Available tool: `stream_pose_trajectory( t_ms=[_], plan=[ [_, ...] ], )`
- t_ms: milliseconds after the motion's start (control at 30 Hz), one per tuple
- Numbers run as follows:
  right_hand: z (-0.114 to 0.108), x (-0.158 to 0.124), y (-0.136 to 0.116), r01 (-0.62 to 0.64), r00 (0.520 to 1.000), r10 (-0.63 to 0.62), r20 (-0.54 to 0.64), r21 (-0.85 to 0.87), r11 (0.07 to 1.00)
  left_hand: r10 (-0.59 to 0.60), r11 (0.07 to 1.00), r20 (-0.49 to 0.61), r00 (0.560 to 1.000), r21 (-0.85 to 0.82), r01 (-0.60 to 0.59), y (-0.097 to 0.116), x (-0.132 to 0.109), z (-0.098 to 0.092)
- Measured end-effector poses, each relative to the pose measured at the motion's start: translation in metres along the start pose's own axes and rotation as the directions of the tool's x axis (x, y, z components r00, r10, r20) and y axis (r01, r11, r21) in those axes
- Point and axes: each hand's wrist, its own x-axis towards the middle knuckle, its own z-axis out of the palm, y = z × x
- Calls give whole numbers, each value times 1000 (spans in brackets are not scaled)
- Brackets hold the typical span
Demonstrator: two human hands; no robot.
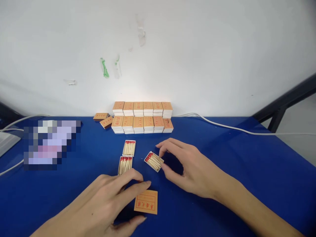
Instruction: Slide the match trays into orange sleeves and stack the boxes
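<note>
My right hand (192,164) pinches the near right end of a small white matchbox tray (153,162) between thumb and fingers. Red-headed matches fill this tray, which lies at a slant on the blue table. My left hand (111,197) spreads its thumb and forefinger on either side of an orange matchbox sleeve (146,202) with red print; I cannot tell whether they touch it. Just beyond the left fingers lies another match-filled tray (125,165), its lower end partly hidden by the hand. A further full tray (129,148) sits end to end behind that one.
Stacked matchboxes (138,123) stand in two rows against the white wall (209,59). Two loose matchboxes (106,122) lean at their left. A pixelated patch (51,143) covers something at left. White cables (217,126) run along the back of the blue table (222,151).
</note>
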Motion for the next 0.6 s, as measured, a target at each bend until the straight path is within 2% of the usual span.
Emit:
stream_pose_trajectory(
  t_ms=[200,333,467,600],
  plan=[
    [25,0,4,-25,992,1,-129,-180,983,-6,1000,6,1000,-25,6,-1,3,8],
    [30,-1,4,11,989,-33,-147,-152,988,-36,999,-108,993,-33,32,0,10,5],
    [29,-3,0,57,992,-74,-101,-168,984,-130,991,-197,972,-54,122,-6,14,1],
    [24,-3,-4,8,994,-17,-111,-86,996,-223,975,-277,935,-64,213,-10,16,-3]
  ],
)
